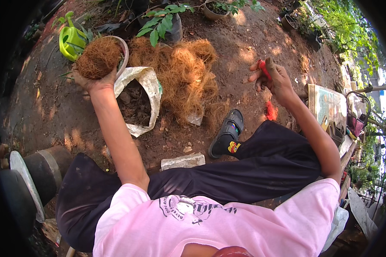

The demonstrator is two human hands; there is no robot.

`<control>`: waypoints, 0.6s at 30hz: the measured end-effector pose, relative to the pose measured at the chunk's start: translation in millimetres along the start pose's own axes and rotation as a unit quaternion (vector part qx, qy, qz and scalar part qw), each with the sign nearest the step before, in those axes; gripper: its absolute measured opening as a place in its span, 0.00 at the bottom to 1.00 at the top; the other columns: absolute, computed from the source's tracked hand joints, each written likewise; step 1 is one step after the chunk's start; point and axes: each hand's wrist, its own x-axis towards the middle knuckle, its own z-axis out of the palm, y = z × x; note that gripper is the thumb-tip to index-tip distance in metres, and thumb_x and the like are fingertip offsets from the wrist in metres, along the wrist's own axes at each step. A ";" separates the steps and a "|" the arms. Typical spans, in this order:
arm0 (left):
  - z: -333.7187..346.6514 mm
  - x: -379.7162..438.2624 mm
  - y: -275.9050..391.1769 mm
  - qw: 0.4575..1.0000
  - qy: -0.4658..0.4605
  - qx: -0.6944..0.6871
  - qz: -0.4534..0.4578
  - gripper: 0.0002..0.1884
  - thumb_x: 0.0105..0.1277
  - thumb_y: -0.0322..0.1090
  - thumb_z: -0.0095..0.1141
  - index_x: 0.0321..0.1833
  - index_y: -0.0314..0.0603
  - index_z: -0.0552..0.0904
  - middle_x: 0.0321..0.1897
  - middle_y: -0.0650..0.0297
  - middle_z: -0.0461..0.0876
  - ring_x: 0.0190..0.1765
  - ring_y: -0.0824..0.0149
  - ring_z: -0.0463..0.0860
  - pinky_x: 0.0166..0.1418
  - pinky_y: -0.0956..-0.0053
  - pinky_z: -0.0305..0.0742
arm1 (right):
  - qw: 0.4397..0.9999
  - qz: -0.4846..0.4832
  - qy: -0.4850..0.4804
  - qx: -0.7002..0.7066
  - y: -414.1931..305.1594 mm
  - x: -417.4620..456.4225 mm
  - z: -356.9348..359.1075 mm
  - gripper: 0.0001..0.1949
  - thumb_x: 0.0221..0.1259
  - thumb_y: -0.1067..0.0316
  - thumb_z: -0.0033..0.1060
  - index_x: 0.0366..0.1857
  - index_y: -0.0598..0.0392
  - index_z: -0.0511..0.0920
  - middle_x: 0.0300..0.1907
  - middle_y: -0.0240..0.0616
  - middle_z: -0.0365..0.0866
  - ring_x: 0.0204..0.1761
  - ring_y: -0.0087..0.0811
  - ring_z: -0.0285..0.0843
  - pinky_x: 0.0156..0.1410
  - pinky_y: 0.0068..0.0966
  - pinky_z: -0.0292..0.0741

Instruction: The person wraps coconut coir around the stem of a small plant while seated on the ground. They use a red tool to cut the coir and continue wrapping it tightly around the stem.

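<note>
My left hand (95, 82) is out at the far left, holding up a round ball of brown coconut fibre (99, 57) in its palm. The rim of a bowl-like pot (124, 53) shows just behind the ball. At right, my right hand (275, 78) is raised over the soil, its fingers closed on a strand of red string (264, 69). Below it, a loose red tangle of string (271, 111) lies on the ground. Whether the two red pieces are joined is not visible. Between my hands spreads a loose heap of coconut fibre (188, 77).
An open white sack (154, 106) of dark soil stands beside the fibre. A green watering can (71, 41) is at far left. Potted plants (215, 11) line the back. A stone block (182, 161) lies near my sandalled foot (228, 131); a board (328, 101) stands at right.
</note>
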 end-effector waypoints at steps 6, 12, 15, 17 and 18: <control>-1.7 0.5 4.9 1.000 -0.013 -0.021 -0.011 0.30 0.69 0.50 0.40 0.67 0.39 0.75 0.66 0.47 0.74 0.68 0.43 0.74 0.70 0.38 0.67 | 0.993 -0.004 0.091 0.080 -9.5 8.5 13.3 0.32 0.74 0.35 0.42 0.49 0.61 0.76 0.30 0.37 0.83 0.30 0.24 0.79 0.33 0.21 0.75; 23.5 -36.5 -8.6 0.999 -0.047 -0.001 -0.018 0.32 0.66 0.52 0.45 0.67 0.38 0.74 0.62 0.48 0.75 0.66 0.45 0.74 0.71 0.44 0.69 | 0.987 0.019 0.080 0.136 -14.9 15.4 5.1 0.31 0.71 0.31 0.44 0.46 0.55 0.75 0.21 0.26 0.68 0.24 0.19 0.64 0.27 0.17 0.62; 9.6 -35.9 -19.2 0.940 -0.303 -0.079 -0.138 0.28 0.63 0.49 0.50 0.60 0.35 0.75 0.51 0.49 0.80 0.51 0.47 0.82 0.57 0.47 0.81 | 0.985 0.038 0.031 0.166 -27.8 17.1 3.2 0.31 0.70 0.29 0.42 0.41 0.52 0.73 0.19 0.24 0.63 0.21 0.18 0.58 0.25 0.17 0.57; 27.0 -51.0 -40.0 0.887 -0.413 -0.061 -0.198 0.23 0.63 0.43 0.51 0.55 0.34 0.75 0.49 0.48 0.81 0.45 0.52 0.84 0.48 0.56 0.85 | 0.993 0.055 0.018 0.101 -34.2 17.0 7.7 0.32 0.70 0.27 0.39 0.38 0.52 0.72 0.19 0.24 0.64 0.19 0.17 0.57 0.24 0.17 0.55; 33.4 -62.1 -48.4 0.883 -0.419 0.007 -0.211 0.21 0.64 0.42 0.50 0.54 0.34 0.75 0.51 0.46 0.81 0.44 0.54 0.84 0.46 0.58 0.85 | 0.996 0.043 0.012 0.081 -35.5 16.6 9.7 0.32 0.71 0.28 0.39 0.37 0.52 0.73 0.19 0.24 0.63 0.19 0.17 0.56 0.24 0.17 0.54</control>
